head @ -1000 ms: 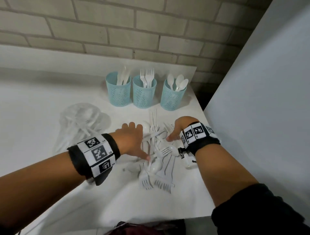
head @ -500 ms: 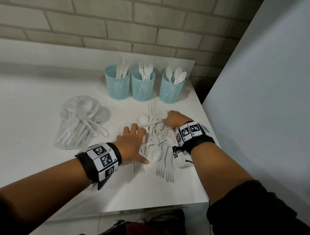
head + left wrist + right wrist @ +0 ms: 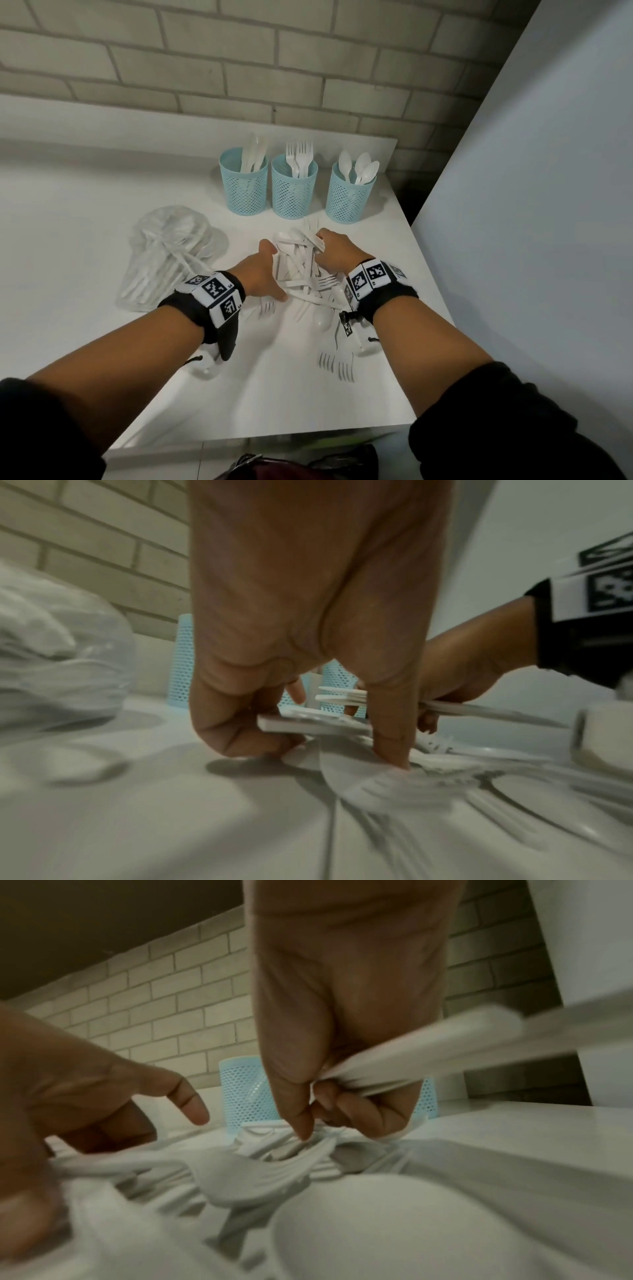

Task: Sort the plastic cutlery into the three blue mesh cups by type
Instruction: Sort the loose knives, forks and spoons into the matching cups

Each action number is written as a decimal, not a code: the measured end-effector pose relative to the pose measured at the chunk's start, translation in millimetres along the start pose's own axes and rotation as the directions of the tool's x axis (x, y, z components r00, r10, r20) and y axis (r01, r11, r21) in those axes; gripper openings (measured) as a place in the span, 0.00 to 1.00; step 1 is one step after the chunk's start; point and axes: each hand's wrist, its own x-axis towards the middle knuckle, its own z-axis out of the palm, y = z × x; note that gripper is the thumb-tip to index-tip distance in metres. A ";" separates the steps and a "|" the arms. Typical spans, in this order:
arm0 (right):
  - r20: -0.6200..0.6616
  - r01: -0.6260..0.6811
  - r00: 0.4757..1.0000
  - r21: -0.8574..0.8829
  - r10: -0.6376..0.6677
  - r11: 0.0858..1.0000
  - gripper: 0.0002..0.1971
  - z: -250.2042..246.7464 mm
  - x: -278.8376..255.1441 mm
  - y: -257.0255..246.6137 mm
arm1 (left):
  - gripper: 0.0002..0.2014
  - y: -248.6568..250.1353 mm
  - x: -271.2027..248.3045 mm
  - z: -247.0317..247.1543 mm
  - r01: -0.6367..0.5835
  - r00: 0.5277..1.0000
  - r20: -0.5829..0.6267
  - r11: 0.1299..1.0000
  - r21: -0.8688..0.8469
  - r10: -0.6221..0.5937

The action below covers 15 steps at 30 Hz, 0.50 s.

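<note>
Three blue mesh cups stand in a row at the back: the left cup [image 3: 244,185] holds knives, the middle cup [image 3: 294,192] forks, the right cup [image 3: 349,198] spoons. In front of them lies a pile of white plastic cutlery [image 3: 305,274], bunched between both hands. My left hand [image 3: 270,270] cups the pile's left side, fingers curled round handle ends [image 3: 308,723] and thumb tip on the table. On the far right side, my right hand [image 3: 329,250] grips several pieces [image 3: 394,1069] in curled fingers. Two forks [image 3: 337,363] and a spoon [image 3: 323,320] lie loose nearer me.
A clear plastic bag [image 3: 164,253] with more cutlery lies to the left of the pile. A white panel [image 3: 531,205] rises along the table's right edge, and a brick wall stands behind the cups. The table's front edge [image 3: 274,437] is near me.
Both hands slid away from me toward the cups and drew together, bunching the spread cutlery into a tighter pile. The right hand's fingers closed round several pieces.
</note>
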 end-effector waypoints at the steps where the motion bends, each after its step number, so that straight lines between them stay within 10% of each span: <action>1: -0.045 0.024 0.999 -0.028 -0.026 0.999 0.16 2.5 2.7 0.7 | 0.45 -0.8 1.7 -1.2 0.012 1.000 0.002 0.999 -0.033 -0.012; 9: -0.196 0.117 0.970 -0.149 -0.145 0.982 0.09 5.5 16.7 6.9 | 0.42 -2.2 8.9 -19.1 0.065 0.998 0.037 0.943 -0.326 -0.056; 15: -0.303 0.225 0.947 0.394 -0.105 0.891 0.05 -17.2 21.1 9.4 | 0.23 -1.1 12.7 -41.1 0.051 0.992 0.120 0.769 -0.637 0.034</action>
